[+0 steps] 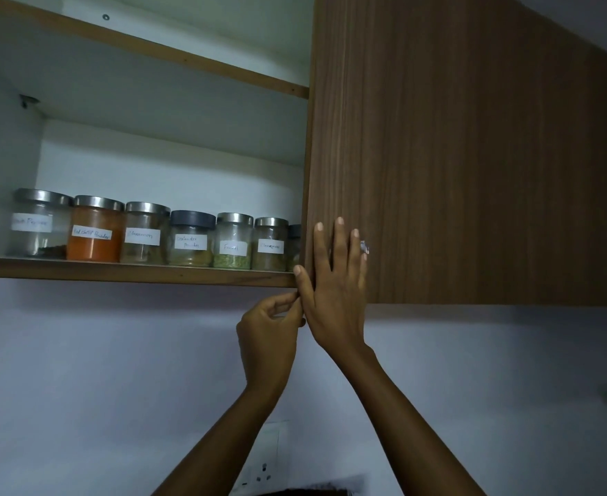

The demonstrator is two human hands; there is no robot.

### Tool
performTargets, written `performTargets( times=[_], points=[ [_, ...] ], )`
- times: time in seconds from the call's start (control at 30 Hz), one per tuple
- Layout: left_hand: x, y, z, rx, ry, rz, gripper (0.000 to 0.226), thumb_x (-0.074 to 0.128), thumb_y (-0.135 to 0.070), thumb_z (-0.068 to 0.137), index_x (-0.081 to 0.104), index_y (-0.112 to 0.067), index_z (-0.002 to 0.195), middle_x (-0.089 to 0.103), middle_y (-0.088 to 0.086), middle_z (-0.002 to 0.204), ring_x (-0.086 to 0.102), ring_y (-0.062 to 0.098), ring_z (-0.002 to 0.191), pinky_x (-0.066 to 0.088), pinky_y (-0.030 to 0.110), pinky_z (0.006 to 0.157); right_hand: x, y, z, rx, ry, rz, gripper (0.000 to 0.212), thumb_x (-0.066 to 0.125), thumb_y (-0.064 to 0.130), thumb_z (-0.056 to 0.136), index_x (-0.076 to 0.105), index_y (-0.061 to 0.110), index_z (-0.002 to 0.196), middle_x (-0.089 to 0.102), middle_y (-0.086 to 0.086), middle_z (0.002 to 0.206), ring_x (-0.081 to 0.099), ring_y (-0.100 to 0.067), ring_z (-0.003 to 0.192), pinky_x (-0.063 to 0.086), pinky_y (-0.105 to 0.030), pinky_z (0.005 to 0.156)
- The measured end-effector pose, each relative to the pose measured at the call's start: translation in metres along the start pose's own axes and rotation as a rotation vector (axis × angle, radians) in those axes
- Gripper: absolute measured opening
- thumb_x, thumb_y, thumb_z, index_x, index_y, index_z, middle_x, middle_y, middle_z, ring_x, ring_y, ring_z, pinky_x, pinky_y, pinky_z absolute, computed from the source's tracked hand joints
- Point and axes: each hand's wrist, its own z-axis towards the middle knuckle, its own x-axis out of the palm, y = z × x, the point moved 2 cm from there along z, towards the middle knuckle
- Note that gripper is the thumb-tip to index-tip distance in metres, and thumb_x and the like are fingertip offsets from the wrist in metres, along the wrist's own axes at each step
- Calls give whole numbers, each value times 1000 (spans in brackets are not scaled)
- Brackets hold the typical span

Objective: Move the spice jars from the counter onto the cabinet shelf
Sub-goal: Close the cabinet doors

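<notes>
Head view, part-filled spice jars (144,234) shelved, right hand (336,281) flat on door (474,155), left hand (268,334) curled, grip unclear.

Brown woodgrain cabinet door (474,155); orange chilli jar (94,232); white labels (190,241); fennel jar (233,241) greenish, perhaps

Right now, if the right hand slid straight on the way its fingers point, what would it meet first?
The right hand lies flat on the door, fingers pointing up. Going up, it meets only more bare door face; the way looks free to the picture's top edge.
</notes>
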Motion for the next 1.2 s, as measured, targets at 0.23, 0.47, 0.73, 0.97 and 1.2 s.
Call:
performTargets(
  times=[0.23,0.47,0.73,0.97,1.2],
  points=[
    [1,7,9,-35,-24,53,23,68,-25,84,71,-7,97,72,6,82,69,16,68,59,43,70,22,-6,-1,-14,83,-31,61,3,51,96,5,18,147,7,-13,156,0,-31,143,5,-48,114],
    [-4,2,13,-38,44,157,21,65,-31,85,70,-12,91,72,3,80,69,14,66,58,40,69,21,-6,-1,-14,123,-35,62,3,52,96,6,17,147,7,-15,156,0,-33,143,3,-49,114],
    [-30,-25,-5,109,-28,287,17,60,-26,90,65,-15,102,64,-7,94,59,8,83,41,12,62,-15,26,-24,114,241,252,61,35,36,86,35,15,142,16,-12,155,9,-31,143,13,-50,115],
    [-90,-84,-25,373,-132,273,22,53,-8,88,64,-15,106,64,-6,101,59,8,94,39,0,77,-66,79,-25,27,85,440,36,53,17,77,61,8,111,53,-13,127,48,-30,116,40,-50,99],
    [-178,-165,-59,596,-287,203,24,49,-6,87,63,-18,103,62,-10,101,57,4,99,45,15,88,-122,140,-31,-13,-21,394,26,58,15,73,66,10,98,59,-13,119,53,-32,110,37,-44,95]
  ],
)
